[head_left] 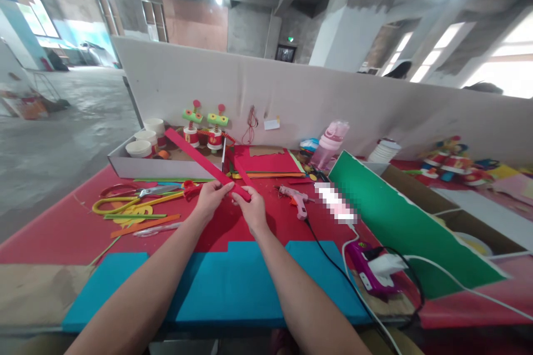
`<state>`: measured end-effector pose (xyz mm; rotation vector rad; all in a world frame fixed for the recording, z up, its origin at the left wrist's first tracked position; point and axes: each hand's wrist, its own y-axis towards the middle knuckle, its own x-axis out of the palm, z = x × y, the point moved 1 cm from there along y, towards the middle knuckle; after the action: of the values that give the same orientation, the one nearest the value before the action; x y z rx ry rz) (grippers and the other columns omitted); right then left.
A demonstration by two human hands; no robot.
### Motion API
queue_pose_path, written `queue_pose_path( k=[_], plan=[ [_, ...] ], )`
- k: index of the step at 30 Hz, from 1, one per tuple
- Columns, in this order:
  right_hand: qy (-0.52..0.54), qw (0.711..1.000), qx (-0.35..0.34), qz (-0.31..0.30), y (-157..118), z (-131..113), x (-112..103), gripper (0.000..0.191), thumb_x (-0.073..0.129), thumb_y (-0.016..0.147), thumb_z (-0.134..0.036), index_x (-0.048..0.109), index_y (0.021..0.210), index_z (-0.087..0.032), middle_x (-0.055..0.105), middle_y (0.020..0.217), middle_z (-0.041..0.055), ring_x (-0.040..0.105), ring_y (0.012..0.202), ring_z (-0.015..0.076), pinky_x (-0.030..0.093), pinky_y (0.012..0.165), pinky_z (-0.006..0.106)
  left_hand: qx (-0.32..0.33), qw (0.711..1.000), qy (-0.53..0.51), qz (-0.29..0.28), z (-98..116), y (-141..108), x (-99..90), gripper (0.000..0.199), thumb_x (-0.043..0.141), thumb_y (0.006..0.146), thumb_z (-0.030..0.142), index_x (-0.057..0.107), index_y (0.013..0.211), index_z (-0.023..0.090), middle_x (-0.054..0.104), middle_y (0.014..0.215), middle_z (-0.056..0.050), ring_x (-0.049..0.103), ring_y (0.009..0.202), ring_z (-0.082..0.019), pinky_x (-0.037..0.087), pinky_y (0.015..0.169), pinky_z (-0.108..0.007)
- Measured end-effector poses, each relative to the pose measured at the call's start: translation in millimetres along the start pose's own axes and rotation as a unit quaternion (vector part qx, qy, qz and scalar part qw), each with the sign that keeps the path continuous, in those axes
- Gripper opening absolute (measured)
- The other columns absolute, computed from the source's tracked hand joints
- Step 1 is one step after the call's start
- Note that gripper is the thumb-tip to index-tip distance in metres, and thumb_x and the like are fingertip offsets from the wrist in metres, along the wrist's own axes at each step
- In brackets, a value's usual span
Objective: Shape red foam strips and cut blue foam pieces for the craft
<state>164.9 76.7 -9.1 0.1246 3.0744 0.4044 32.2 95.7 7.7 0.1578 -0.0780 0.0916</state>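
Note:
Between my two hands are red paper strips, crossing each other just above the red table covering [212, 236]. My left hand [211, 198] pinches the long red paper strip [195, 156], which slants up to the left. Closed on the near end of the strips is my right hand [251, 206], its thumb and fingers pressed together. A second, narrower red strip [241, 171] rises behind the fingers. To the right of my hands lies a pink glue gun [298, 202]. Yellow-handled scissors [120, 203] and red-handled scissors [183, 193] rest to the left.
A white box [162, 167] holds paper cups [139, 148] and paper-cup figures [191, 136]. Red paper sheets [266, 162] lie behind my hands. On the right stand a pink bottle [330, 144], a green panel [408, 227] and a purple power strip [370, 272] with trailing cables.

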Motion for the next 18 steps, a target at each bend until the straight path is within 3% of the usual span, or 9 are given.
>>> queue_pose_path(
  k=[4,9,14,18],
  plan=[
    [-0.004,1.000,-0.005,0.011,-0.5,-2.1,-0.8,0.028,0.065,0.075,-0.042,0.067,0.089,-0.018,0.068,0.069,0.0022,0.065,0.063,0.0188,0.051,0.064,0.030,-0.005,1.000,-0.014,0.011,2.0,-6.5,9.0,0.042,0.077,0.059,0.051,0.055,0.050,0.016,0.053,0.045,0.002,0.042,0.042,-0.008,0.031,0.043,-0.022],
    [-0.033,0.999,-0.021,0.033,-4.2,-16.0,-3.5,0.025,0.065,0.075,-0.036,0.066,0.095,-0.020,0.070,0.082,0.0043,0.066,0.066,0.0199,0.052,0.064,0.030,-0.003,0.999,0.000,0.046,4.4,-7.3,8.2,0.042,0.076,0.059,0.050,0.054,0.048,0.016,0.050,0.043,0.003,0.040,0.042,-0.008,0.029,0.044,-0.022],
    [-0.075,0.997,-0.028,0.018,-5.5,-21.8,-5.5,0.022,0.062,0.079,-0.034,0.069,0.096,-0.020,0.069,0.069,0.0037,0.067,0.065,0.0226,0.051,0.066,0.032,0.026,0.997,0.044,0.066,2.4,-3.9,5.3,0.041,0.075,0.062,0.047,0.053,0.047,0.016,0.046,0.041,0.005,0.034,0.041,-0.006,0.023,0.043,-0.023],
    [-0.105,0.992,-0.067,0.012,-5.4,-18.6,-5.6,0.022,0.061,0.081,-0.033,0.069,0.097,-0.021,0.072,0.083,0.0062,0.068,0.068,0.0221,0.050,0.069,0.032,0.009,0.998,0.031,0.063,-0.6,-2.7,4.5,0.041,0.075,0.062,0.048,0.052,0.048,0.016,0.047,0.041,0.005,0.035,0.041,-0.007,0.024,0.044,-0.023]
  ],
)
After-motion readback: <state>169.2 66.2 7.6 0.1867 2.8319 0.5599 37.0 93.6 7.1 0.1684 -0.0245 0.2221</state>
